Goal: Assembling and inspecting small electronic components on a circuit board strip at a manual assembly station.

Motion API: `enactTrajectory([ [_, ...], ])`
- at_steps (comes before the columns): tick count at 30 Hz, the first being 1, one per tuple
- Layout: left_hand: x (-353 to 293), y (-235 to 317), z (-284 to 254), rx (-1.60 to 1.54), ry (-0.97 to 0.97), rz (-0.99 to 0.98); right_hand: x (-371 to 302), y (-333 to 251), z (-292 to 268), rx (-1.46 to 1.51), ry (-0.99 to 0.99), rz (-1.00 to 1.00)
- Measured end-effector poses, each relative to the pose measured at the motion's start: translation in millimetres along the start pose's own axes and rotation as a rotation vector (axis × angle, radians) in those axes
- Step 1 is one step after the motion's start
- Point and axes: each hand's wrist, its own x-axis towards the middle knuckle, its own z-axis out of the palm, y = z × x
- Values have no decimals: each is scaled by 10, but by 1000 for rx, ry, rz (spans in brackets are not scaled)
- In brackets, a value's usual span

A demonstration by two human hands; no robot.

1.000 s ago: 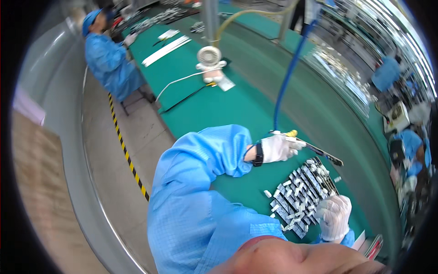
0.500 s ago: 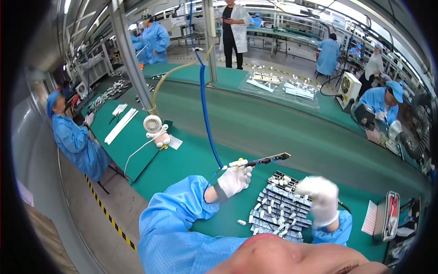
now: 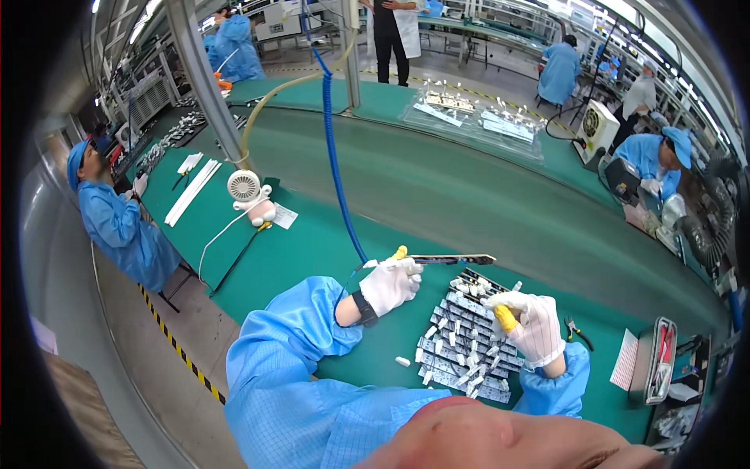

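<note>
My left hand [image 3: 390, 287], in a white glove with a yellow fingertip cover, pinches the left end of a narrow dark circuit board strip [image 3: 453, 259]. The strip points right, nearly level, above the far edge of a block of circuit boards [image 3: 461, 344]. These boards lie in rows on the green bench, with small white connectors and short wires on top. My right hand [image 3: 534, 328], gloved with a yellow finger cover, hovers at the block's right side. Its thumb and fingers are pinched together; what they hold is unclear. A black strap [image 3: 365, 309] circles my left wrist.
A blue coiled cord [image 3: 334, 156] hangs down near my left hand. Pliers [image 3: 579, 334] and a metal tool box [image 3: 662, 361] lie to the right. A small fan [image 3: 244, 186] and white strips [image 3: 192, 193] are at left. Co-workers sit at left [image 3: 117, 223] and right [image 3: 656, 162].
The whole view has shifted a little. The board strip in my left hand has turned from a rising slant to nearly level. My right hand, blurred before, now shows clearly, and the pliers beside it are uncovered.
</note>
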Motion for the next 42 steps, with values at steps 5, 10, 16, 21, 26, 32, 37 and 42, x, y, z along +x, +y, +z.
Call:
enactTrajectory([
  [5, -31, -89, 274, 77, 76, 99, -49, 62, 51, 63, -7, -17],
  [10, 47, -24, 164, 1, 94, 74, 14, 198, 84, -43, -7, -1],
  [16, 49, -10, 136, 44, 106, 107, 74, 251, 62, -173, 71, 109],
  [21, 55, -38, 113, 72, 81, 104, 44, 355, 33, -213, 63, 131],
  [26, 31, -19, 80, 82, 14, 86, 85, 320, -12, -36, 5, 188],
  [32, 67, -52, 174, 210, -68, 42, 90, 294, -4, -60, -37, 113],
  [37, 41, -122, 246, 271, -22, 43, 87, 380, 101, -35, -17, 30],
  [42, 54, -192, 459, 266, 85, 61, 60, 376, 39, -178, -43, 66],
])
